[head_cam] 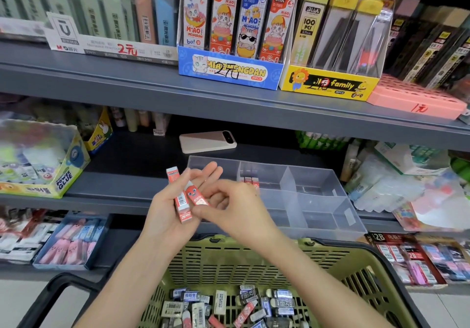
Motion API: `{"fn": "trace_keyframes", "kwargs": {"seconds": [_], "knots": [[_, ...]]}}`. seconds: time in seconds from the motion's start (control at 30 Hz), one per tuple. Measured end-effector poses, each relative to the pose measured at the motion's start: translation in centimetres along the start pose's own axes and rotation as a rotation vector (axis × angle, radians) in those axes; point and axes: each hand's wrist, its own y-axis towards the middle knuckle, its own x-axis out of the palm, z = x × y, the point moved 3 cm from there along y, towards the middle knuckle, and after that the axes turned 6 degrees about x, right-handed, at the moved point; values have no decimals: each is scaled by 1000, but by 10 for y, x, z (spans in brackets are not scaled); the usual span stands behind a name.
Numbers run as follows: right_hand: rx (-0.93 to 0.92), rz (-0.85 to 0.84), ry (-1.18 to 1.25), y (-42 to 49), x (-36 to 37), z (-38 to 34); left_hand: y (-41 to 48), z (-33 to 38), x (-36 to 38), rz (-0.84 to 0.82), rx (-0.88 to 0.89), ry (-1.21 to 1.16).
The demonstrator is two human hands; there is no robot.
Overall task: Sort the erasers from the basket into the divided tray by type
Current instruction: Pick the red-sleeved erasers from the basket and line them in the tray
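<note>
The red erasers [182,202] sit just in front of the divided tray [315,182], at its left end, stacked in your left hand [162,208] with the thumb holding them against the fingers [208,174]. Your right hand [229,207] pinches the cartoon-faced eraser [197,195] on top. They look light, firm and a little slick in their sleeves, so take each one by its long sides at mid-sleeve. A few sorted red ones [250,181] lie in the tray's rear middle compartment. The green basket [254,256], below the tray and nearer you, holds the mixed erasers [229,304].
</note>
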Motion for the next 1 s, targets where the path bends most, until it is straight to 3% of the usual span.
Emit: {"fn": "trace_keyframes", "kwargs": {"seconds": [0.1,0.2,0.3,0.53,0.67,1.0], "knots": [[42,-50,94,4,-2,3,0,4,-1,-27,0,2],[156,98,147,17,-23,15,5,17,-8,-10,88,12],[217,241,-111,35,-45,23,9,36,-23,137,218,155],[304,122,-568,80,-32,32,11,47,-36,247,251,417],[212,161,-849,92,-15,21,10,43,-39,304,210,343],[274,-138,-852,98,-7,24,5,48,-30,224,270,491]]}}
